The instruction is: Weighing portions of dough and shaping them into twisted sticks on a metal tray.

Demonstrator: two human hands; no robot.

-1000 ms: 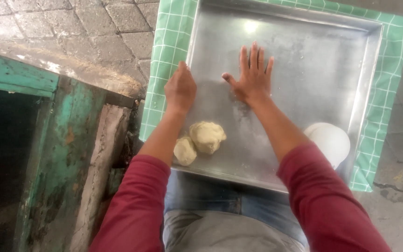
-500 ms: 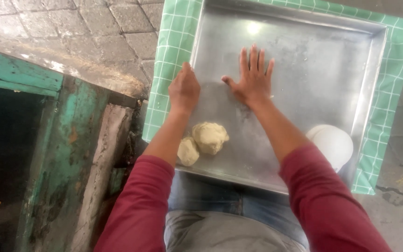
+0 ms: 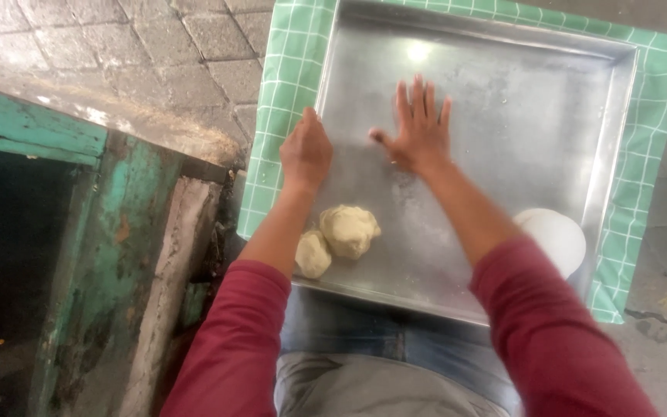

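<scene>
grey paving bricks run under everything, with a worn green-painted wooden frame (image 3: 79, 224) at nine o'clock. on the ground lies a green checked cloth (image 3: 291, 85), and on it sits our big square metal tray (image 3: 580, 93).

our right hand (image 3: 418, 135) lies flat on the tray floor near its middle, fingers spread, gripping nothing. our left hand (image 3: 306, 150) rests at the tray's left wall, loosely curled; we cannot tell whether it closes on the rim or only leans there.

two dough lumps sit touching near the tray's near edge: the larger dough ball (image 3: 349, 229) and the smaller dough piece (image 3: 313, 253). from the right hand they lie at about seven o'clock, from the left hand at about five o'clock, just beside our left forearm, so the left hand is nearer. a white round bowl (image 3: 553, 239) sits in the tray's near right corner, well apart from the dough.
</scene>
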